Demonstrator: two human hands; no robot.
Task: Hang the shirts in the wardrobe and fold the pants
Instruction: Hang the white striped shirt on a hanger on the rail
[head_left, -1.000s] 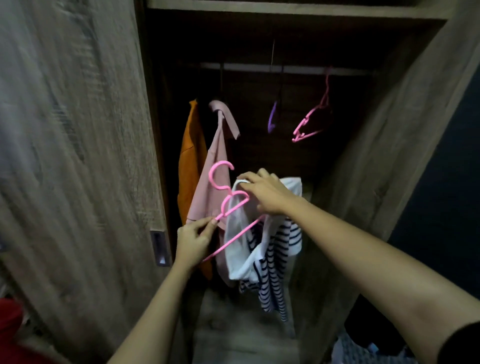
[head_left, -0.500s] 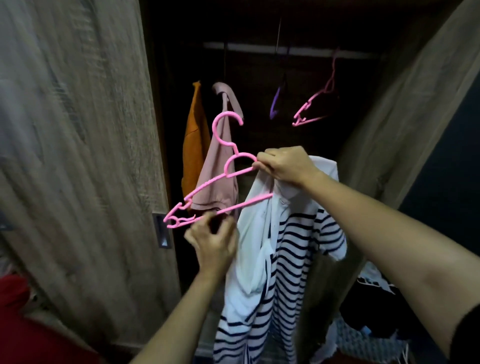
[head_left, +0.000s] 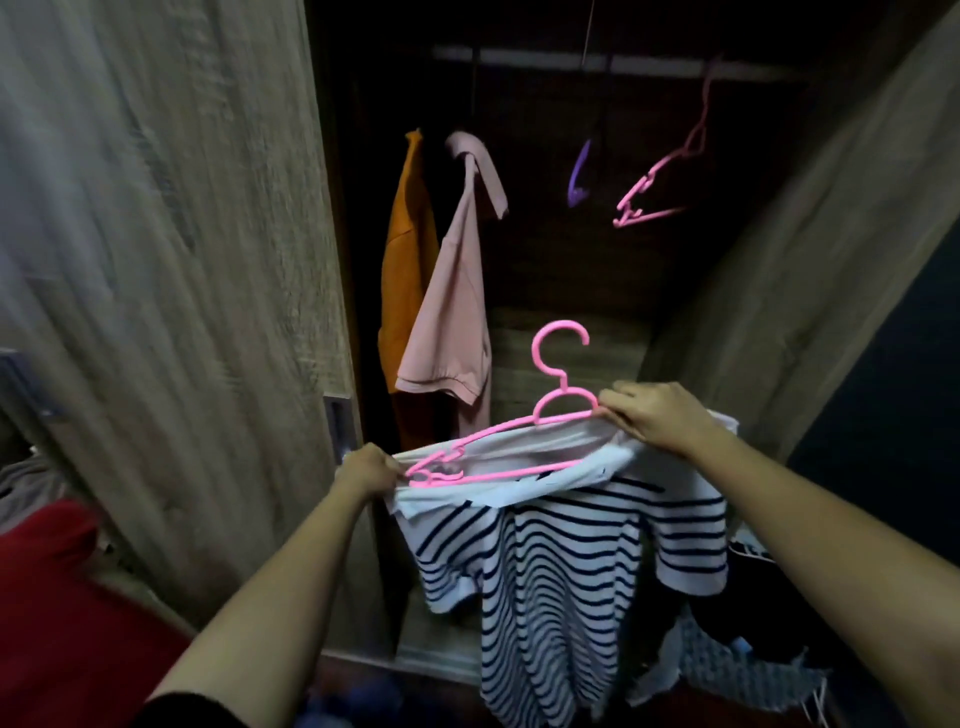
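Head view, standing at the open wardrobe (head_left: 769, 291).

Step in hand, as judged: seating the striped shirt (head_left: 561, 571) on the hanger (head_left: 562, 384) before it goes up.

- Position: the shirt hangs in front of the opening, well below the rail (head_left: 519, 53). Its white neck is stretched round the hanger's arms.
- Left hand (head_left: 371, 470): pinches the neck cloth at the hanger's left tip.
- Right hand (head_left: 654, 421): clasps the right arm of the hanger together with the cloth.

Recommendations:
- Ease the cloth over both tips evenly, so that neither shoulder slips off.
- Keep the hook upright and clear of the fabric.
- Lift with one hand at the hanger's neck.
- Aim for the gap on the rail between the pink shirt (head_left: 457, 301) and the purple hanger (head_left: 579, 176).

Count:
- Shirts: three. One is in hand; the orange shirt (head_left: 408, 260) and the pink one are hung.
- Bare hangers: three. One is held; the purple one and a spare hanger (head_left: 660, 187), also pink, are on the rail. Those under the hung shirts are hidden.
- Pants: none identifiable. A dark heap (head_left: 753, 623) at lower right cannot be sorted.
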